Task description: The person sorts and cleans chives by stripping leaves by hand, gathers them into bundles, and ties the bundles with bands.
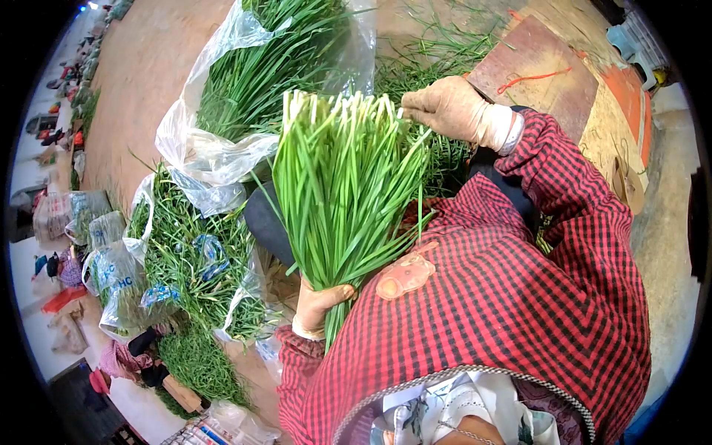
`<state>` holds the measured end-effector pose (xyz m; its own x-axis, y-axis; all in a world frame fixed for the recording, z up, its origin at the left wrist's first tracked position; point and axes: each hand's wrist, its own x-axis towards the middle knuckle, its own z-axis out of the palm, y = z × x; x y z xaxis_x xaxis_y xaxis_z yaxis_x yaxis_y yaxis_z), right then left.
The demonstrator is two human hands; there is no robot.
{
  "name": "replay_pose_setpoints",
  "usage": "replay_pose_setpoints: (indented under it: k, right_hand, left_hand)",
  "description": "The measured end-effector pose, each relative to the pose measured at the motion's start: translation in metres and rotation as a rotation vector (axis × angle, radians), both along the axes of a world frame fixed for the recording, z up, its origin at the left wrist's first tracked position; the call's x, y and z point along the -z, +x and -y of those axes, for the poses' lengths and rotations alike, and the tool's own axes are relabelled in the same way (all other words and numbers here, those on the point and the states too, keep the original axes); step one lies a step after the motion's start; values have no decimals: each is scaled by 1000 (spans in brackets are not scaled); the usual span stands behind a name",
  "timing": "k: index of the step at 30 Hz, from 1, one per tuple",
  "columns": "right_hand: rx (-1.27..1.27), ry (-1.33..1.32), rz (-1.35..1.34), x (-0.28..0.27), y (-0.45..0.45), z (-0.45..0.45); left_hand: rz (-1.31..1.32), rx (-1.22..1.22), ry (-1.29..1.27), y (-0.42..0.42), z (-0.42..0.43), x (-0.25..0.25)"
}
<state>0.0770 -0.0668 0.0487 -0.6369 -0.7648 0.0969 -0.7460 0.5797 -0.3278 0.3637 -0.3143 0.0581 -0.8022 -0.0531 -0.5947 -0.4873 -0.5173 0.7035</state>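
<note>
A large bunch of long green stalks (pixel 345 178) stands upright in front of my chest, its pale cut ends at the top. Near the lower, leafy end my left hand (pixel 319 305), in a pale glove, is wrapped round the bunch. My right hand (pixel 449 107), also gloved, is beside the pale ends at the upper right, fingers stretched out and close together; its fingertips are at the edge of the bunch. Whether they touch it I cannot tell. Behind the bunch, an open clear plastic bag (pixel 215 159) holds more green stalks (pixel 259 74).
Loose greens (pixel 193 259) fill another plastic bag at the left. Scattered greens (pixel 437 55) lie behind my right hand, beside a brown board (pixel 534 67) with a red string (pixel 534 76). At the lower left are a green heap (pixel 204 363) and another person (pixel 122 360).
</note>
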Motion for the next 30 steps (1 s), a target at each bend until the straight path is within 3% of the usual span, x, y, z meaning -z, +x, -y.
replay_pose_setpoints:
  k: [1,3,5,6,7,9,12,15,18,19,23,24,25,27,30]
  right_hand:
    - [0,0,-1,9,-8,-6]
    - [110,-305,-177,28,-37,-24]
    - [429,-43,120,27,-74,-48]
    - [533,137,271,17,-87,-55]
    - [532,134,268,19,-83,-59]
    - [374,64,251,-11,-44,-42]
    - [-21,-278,447,-26,-9,-10]
    - [-188,-247,33,7,16,14]
    - [-227,-386,7,12,10,17]
    - [-110,-398,-118,15,3,15]
    - [280,-54,-96,-9,-33,-7]
    - [225,-214,-75,-10,-31,-3]
    - [226,-211,-78,-13,-26,4]
    - [-103,-348,152,-20,-10,24]
    - [-74,-170,372,-4,8,48]
  left_hand:
    - [-1,0,0,0,0,-1]
    - [25,34,-31,-1,3,-2]
    - [48,96,-47,4,8,-6]
    - [51,92,-56,6,9,-7]
    - [50,86,-65,6,9,-7]
    - [29,60,-42,5,6,-7]
    - [65,46,-94,3,8,-3]
    - [38,42,-78,2,8,-1]
    - [5,59,-84,6,11,-2]
    - [8,51,-84,9,11,-3]
    - [32,44,-86,13,9,-6]
    - [28,43,-87,12,8,-5]
    - [26,45,-83,11,7,-3]
    - [-15,43,-88,10,6,3]
    - [-19,19,-73,3,-2,-3]
